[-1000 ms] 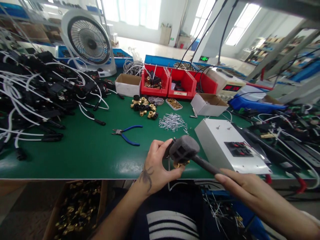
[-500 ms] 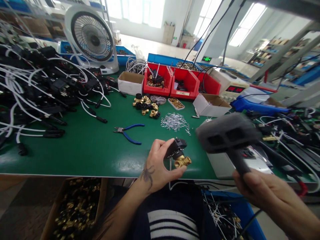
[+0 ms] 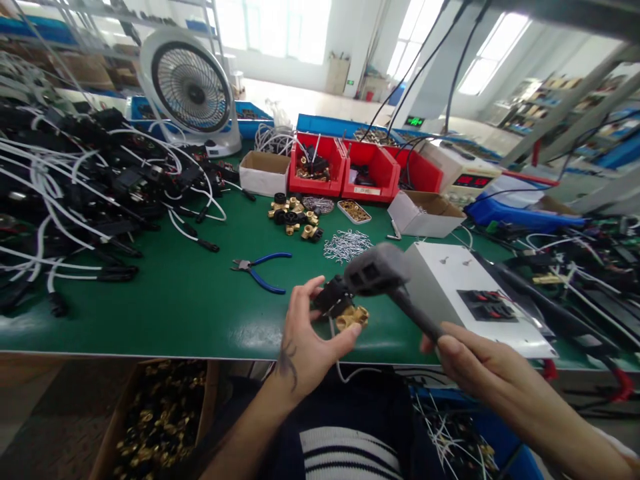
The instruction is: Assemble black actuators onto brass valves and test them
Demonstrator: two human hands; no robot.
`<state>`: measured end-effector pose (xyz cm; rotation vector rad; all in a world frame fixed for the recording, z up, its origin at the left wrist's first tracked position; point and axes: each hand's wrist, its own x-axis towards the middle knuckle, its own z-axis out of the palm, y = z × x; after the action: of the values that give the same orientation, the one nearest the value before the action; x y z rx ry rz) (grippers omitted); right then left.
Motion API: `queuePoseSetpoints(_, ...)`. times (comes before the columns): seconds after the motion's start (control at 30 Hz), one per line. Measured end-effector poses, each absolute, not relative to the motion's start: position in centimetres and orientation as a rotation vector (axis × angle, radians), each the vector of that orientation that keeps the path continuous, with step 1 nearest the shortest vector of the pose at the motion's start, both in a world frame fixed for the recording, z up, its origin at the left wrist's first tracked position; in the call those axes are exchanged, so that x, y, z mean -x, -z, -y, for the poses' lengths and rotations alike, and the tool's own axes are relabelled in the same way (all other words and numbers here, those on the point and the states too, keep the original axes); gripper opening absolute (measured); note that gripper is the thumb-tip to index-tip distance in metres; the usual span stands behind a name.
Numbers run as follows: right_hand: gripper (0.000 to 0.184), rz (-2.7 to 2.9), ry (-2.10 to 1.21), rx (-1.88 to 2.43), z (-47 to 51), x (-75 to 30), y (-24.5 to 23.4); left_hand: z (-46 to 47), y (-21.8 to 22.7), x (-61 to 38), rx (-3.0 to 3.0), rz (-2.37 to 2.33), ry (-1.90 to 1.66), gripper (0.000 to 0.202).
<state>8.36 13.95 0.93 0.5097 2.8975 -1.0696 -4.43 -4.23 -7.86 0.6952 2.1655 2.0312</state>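
My left hand [image 3: 309, 337] grips a brass valve [image 3: 353, 319] with a black housing at the table's front edge. The fingers are over the black part, the thumb is beside the brass body, and a white cable hangs below. In my right hand [image 3: 475, 357] is the handle of a dark mallet [image 3: 377, 268]. Its slightly blurred head is at the top of the valve's housing; I cannot tell whether they touch. Blue-handled pliers [image 3: 263, 272] lie open to the left. Beyond the mallet is a heap of small metal clips [image 3: 345, 245].
Red bins [image 3: 370, 190], a white carton [image 3: 425, 217] and brass fittings [image 3: 293, 217] stand farther back. A grey switch box [image 3: 440, 287] sits at right. Cabled black parts [image 3: 125, 180] and a fan [image 3: 193, 90] fill the left. Below is a box of brass parts [image 3: 155, 420].
The mallet has swung left and down from the right to the valve's top. My left hand has shifted slightly left with the valve, which is tilted more.
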Motion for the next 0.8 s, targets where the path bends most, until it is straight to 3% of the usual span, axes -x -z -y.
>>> queuePoseSetpoints(0.2,0.040,-3.087,0.876,-0.494,-11.5,-3.1,2.5,7.4,5.4,4.5,-0.495,-2.465,-2.332,0.056)
queuePoseSetpoints(0.37,0.042,-3.247,0.977,-0.370,-10.8,-0.4,3.9,8.1,3.6,3.6,-1.000,-2.581,-2.099,0.061)
queuePoseSetpoints(0.43,0.051,-3.105,1.331,-0.304,-11.0,-1.1,2.5,7.7,3.2,3.1,-1.177,-2.588,-1.965,0.061)
queuePoseSetpoints(0.57,0.065,-2.229,2.163,-0.169,-11.1,-3.9,-0.2,6.4,2.3,2.5,-1.483,-2.609,-1.762,0.054)
queuePoseSetpoints(0.67,0.066,-2.041,2.393,-0.219,-11.1,-5.2,-0.6,5.6,1.7,2.4,-1.588,-2.521,-1.647,0.042)
queuePoseSetpoints(0.8,0.056,-1.984,2.550,-0.217,-11.5,-5.9,-0.1,4.7,1.2,2.2,-1.590,-2.445,-1.690,0.012)
